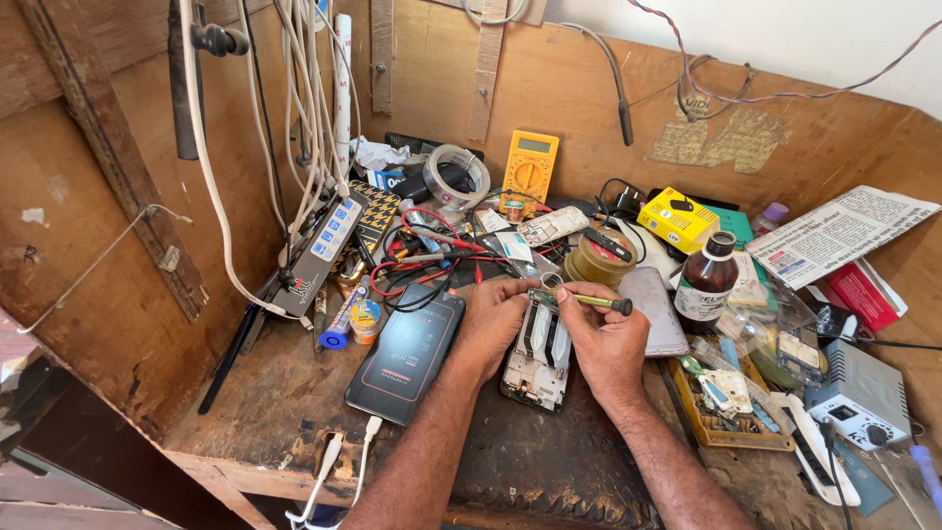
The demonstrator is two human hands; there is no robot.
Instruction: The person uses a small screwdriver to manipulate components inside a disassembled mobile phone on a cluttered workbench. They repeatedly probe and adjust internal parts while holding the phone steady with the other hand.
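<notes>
one head view looks steeply down, close above a cluttered workbench (255, 412) corner.

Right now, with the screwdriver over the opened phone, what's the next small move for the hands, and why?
Probably lower the screwdriver tip onto the top edge of the opened phone. The right hand holds the tool level just above the phone's upper end, and the left hand steadies that end with its fingertips at the tip, so both seem set for work there.

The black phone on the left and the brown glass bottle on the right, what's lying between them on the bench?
In the head view, between the black phone and the brown bottle lie both hands, left and right, over an opened phone frame, plus a grey flat panel.
</notes>
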